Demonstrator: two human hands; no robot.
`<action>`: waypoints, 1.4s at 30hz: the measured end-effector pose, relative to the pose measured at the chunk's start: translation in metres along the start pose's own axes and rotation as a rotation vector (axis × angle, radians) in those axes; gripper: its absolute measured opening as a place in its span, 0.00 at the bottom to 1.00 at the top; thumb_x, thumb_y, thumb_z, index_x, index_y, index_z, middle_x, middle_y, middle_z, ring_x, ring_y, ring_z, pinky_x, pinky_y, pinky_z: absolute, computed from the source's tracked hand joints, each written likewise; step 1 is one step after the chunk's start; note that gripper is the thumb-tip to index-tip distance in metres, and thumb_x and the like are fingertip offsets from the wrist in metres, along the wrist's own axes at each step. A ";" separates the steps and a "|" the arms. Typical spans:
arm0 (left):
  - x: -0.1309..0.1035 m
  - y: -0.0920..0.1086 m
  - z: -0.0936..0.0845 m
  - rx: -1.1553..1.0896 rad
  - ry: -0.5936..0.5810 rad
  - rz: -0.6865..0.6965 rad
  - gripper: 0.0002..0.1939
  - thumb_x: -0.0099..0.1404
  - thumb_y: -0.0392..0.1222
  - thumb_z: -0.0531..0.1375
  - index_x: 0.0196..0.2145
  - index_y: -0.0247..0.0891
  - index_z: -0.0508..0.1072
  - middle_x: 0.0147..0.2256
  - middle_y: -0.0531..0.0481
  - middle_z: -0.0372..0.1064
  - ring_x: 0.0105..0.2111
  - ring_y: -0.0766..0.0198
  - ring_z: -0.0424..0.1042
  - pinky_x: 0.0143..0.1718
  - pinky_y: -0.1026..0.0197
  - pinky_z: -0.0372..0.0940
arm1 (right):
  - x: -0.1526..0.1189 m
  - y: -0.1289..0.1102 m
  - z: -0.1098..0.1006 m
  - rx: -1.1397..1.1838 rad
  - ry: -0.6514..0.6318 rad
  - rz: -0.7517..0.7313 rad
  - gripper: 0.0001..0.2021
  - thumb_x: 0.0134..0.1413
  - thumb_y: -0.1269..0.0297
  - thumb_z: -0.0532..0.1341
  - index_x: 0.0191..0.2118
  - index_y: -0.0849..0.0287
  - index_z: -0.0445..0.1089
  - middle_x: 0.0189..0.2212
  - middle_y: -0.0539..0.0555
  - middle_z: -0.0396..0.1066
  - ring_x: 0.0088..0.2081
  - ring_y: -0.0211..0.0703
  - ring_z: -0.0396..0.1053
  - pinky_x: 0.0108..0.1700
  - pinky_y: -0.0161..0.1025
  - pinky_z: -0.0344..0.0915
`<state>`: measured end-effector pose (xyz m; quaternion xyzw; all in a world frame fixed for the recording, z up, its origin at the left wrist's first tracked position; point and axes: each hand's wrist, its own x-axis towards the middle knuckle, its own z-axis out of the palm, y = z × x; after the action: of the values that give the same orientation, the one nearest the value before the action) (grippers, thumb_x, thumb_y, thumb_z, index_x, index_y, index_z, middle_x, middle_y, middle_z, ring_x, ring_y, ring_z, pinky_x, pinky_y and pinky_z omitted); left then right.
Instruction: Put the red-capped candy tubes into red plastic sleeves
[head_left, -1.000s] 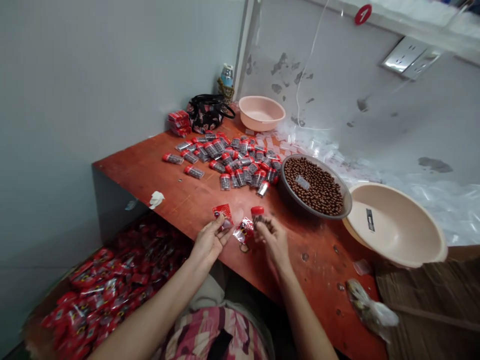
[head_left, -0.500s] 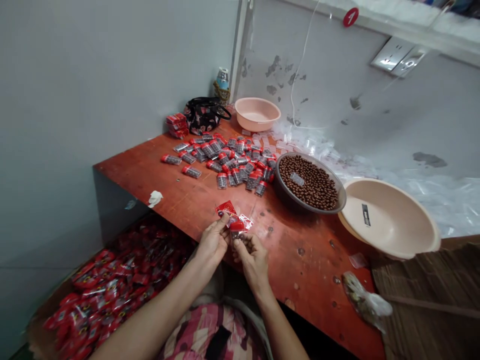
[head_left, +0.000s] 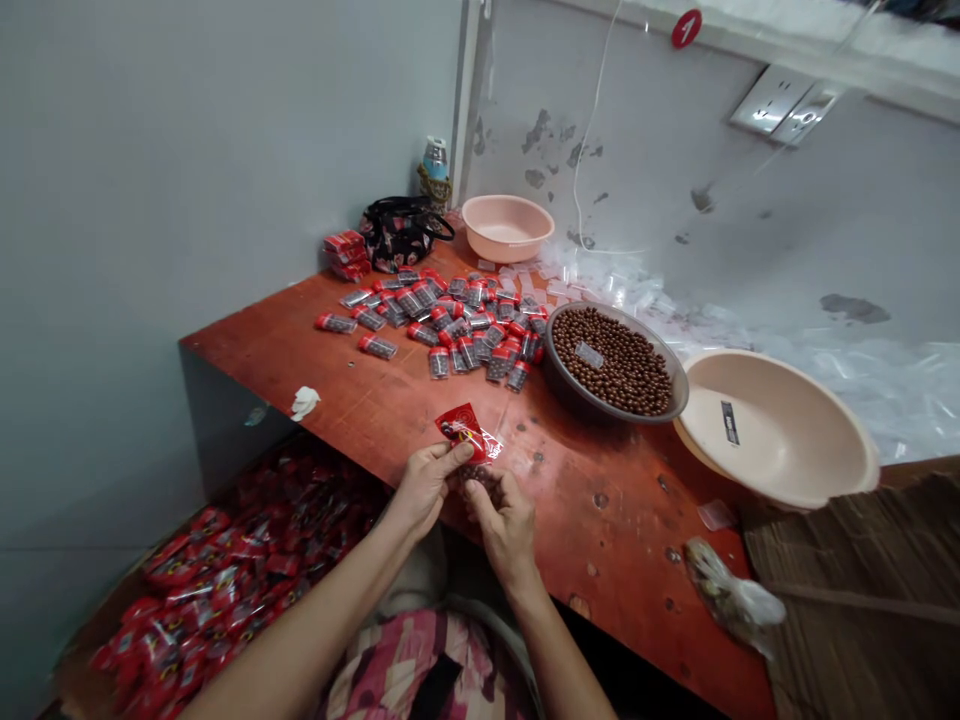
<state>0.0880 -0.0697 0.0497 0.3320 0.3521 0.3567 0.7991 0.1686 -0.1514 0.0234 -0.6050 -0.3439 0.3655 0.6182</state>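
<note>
A red printed packet [head_left: 463, 428] is pinched between the thumb and fingers of my left hand [head_left: 426, 484], above the front edge of the table. My right hand [head_left: 504, 520] is closed around a small clear container of brown balls [head_left: 480, 478], right against the packet. The container's top is hidden behind the packet. Behind my hands lies a heap of clear containers with red caps [head_left: 465, 325]. To its right, a grey bowl [head_left: 679, 400] holds many brown balls and one clear empty container [head_left: 589, 354].
Two pink basins [head_left: 508, 228] [head_left: 780, 425] stand at the back and right. A black floral bag [head_left: 397, 235], stacked red packs [head_left: 346, 254] and clear plastic pieces [head_left: 885, 390] lie along the walls. A box of red packets [head_left: 225, 570] sits below left; a knotted bag [head_left: 735, 595] lies right.
The red packet has come over the container's red cap, which no longer shows. My left thumb now lies across the packet's lower part. The view has shifted slightly.
</note>
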 end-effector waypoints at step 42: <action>-0.063 0.001 -0.049 -0.250 0.339 0.042 0.18 0.57 0.49 0.55 0.39 0.33 0.71 0.43 0.39 0.69 0.42 0.56 0.69 0.39 0.57 0.67 | 0.010 -0.004 0.015 0.365 -0.147 0.166 0.10 0.42 0.65 0.64 0.30 0.59 0.61 0.19 0.46 0.69 0.18 0.33 0.66 0.20 0.29 0.63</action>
<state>0.0166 -0.1062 0.0452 0.1730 0.4275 0.4647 0.7559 0.1612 -0.1353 0.0279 -0.4810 -0.2649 0.5145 0.6587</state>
